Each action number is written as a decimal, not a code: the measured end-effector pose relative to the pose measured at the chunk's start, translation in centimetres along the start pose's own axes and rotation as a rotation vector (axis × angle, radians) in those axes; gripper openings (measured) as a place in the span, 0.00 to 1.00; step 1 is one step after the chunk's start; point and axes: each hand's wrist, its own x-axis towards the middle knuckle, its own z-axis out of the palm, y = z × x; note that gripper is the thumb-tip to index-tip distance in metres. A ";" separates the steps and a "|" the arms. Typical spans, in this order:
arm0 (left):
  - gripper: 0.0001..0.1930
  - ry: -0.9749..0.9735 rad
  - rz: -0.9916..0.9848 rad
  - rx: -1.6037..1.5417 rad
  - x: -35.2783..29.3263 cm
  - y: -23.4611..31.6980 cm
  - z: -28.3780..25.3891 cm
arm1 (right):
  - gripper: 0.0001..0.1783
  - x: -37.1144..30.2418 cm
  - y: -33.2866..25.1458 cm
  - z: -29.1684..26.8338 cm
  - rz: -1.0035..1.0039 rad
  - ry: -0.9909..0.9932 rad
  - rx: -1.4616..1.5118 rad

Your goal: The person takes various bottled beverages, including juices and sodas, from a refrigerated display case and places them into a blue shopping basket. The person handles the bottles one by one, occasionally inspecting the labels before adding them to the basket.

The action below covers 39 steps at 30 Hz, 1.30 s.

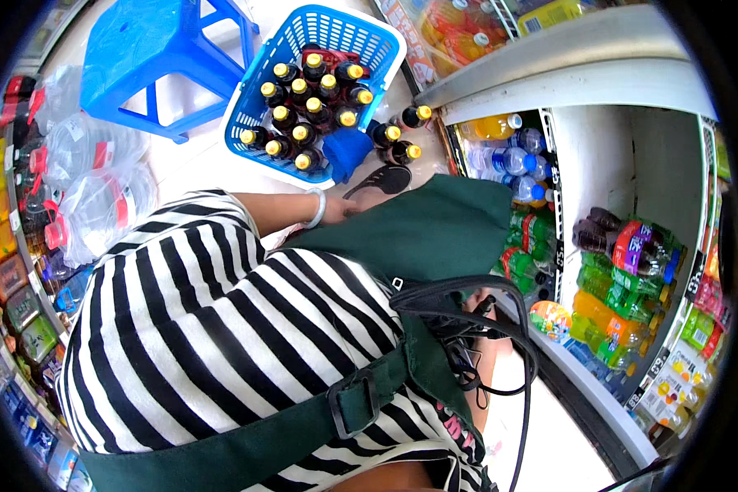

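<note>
My left hand (pixel 336 211), with a pale bangle at its wrist, reaches down beside the dark green apron (pixel 418 221); its fingers are mostly hidden by the cloth. Just beyond it is a dark shoe (pixel 381 182). Near that stands a blue plastic basket (pixel 258 86) holding several dark bottles with yellow caps (pixel 314 105). A blue cloth (pixel 347 153) hangs over its near corner. More yellow-capped bottles (pixel 403 151) stand on the floor beside the basket. Bare skin shows past the black cables (pixel 525 361) at my right side, but my right hand cannot be made out.
A blue stool (pixel 135 57) stands at the far left. Large clear plastic jugs (pixel 82 148) with red caps line the left shelf. On the right, an open cooler (pixel 599 148) holds lying drink bottles (pixel 627 262); its metal frame (pixel 574 74) juts close by.
</note>
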 end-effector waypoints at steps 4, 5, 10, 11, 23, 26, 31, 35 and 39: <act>0.31 -0.102 -0.099 0.028 0.5 0.8 0.2 | 0.25 0.5 7.7 2.1 0.030 -0.143 -0.398; 0.32 -0.138 -0.146 0.088 1.1 0.2 0.1 | 0.24 0.9 10.4 2.5 0.056 -0.179 -0.467; 0.24 0.085 -0.106 0.217 1.0 1.4 -0.7 | 0.21 0.6 5.8 3.8 0.060 -0.183 -0.637; 0.22 0.152 -0.130 0.245 1.0 1.7 -1.1 | 0.21 0.6 4.4 4.2 0.031 -0.170 -0.609; 0.20 0.904 0.210 0.913 6.4 10.9 -7.9 | 0.21 1.7 1.9 4.9 -0.016 -0.106 -0.523; 0.17 0.699 -0.180 0.964 9.4 10.8 -9.1 | 0.21 1.2 3.2 4.6 -0.004 -0.100 -0.510; 0.13 0.769 -0.092 0.868 11.1 8.8 -10.9 | 0.20 1.0 3.9 4.5 0.037 -0.081 -0.574; 0.09 0.787 0.081 0.983 7.8 11.1 -13.8 | 0.20 1.6 2.9 4.7 -0.043 -0.126 -0.397; 0.11 0.694 0.124 0.841 1.7 18.4 -15.1 | 0.20 1.5 0.3 5.2 -0.094 -0.139 -0.337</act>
